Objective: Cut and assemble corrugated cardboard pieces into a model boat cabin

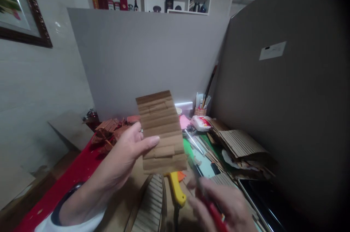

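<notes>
My left hand (124, 155) holds up a brown cardboard panel (161, 130) covered with overlapping strips like roof tiles; the thumb lies across its left edge and the fingers are behind it. My right hand (218, 203) is low at the right, blurred by motion, closed around a red-handled tool (214, 212) whose dark tip points up toward the panel's lower right corner. A yellow-handled cutter (176, 188) lies on the table just below the panel.
A curved corrugated piece (151, 206) lies under the hands. Corrugated sheets (240, 142), scraps, a cup of brushes (201, 109) and a white packet (201, 122) crowd the right. Small cardboard models (106, 133) sit on the red cloth (73, 173). Grey boards wall the back and right.
</notes>
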`<action>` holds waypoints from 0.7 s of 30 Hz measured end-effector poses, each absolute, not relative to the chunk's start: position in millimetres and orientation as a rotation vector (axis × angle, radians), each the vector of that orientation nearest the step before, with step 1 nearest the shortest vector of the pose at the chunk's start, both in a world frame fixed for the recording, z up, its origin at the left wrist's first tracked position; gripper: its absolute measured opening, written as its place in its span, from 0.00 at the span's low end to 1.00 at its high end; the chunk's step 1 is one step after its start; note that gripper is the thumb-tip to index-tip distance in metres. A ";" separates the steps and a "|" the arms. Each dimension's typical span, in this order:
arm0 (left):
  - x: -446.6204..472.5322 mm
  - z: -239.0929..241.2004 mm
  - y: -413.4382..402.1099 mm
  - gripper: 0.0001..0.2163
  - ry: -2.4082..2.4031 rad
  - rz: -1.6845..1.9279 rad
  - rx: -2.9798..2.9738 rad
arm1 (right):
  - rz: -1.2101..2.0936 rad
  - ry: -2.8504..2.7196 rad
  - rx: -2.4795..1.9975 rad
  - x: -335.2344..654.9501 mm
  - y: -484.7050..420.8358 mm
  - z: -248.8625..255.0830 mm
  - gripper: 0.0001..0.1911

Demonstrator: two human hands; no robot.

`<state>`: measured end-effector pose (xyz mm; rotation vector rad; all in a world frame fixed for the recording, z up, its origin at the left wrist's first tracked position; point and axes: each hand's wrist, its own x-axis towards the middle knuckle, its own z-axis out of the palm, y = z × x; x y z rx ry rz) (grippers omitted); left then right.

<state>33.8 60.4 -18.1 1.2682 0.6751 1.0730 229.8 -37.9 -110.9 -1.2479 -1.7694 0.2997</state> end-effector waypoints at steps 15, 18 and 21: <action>55.4 -43.2 32.4 0.48 0.670 0.868 1.359 | 1.082 -1.043 -0.958 225.8 -40.9 -76.5 0.17; 50.6 -45.0 28.4 0.41 0.673 0.853 1.407 | 1.163 -0.990 -0.895 227.4 -40.5 -78.1 0.21; 42.2 -48.9 21.4 0.20 0.768 0.813 1.533 | 1.274 -0.985 -0.856 224.0 -42.6 -77.4 0.26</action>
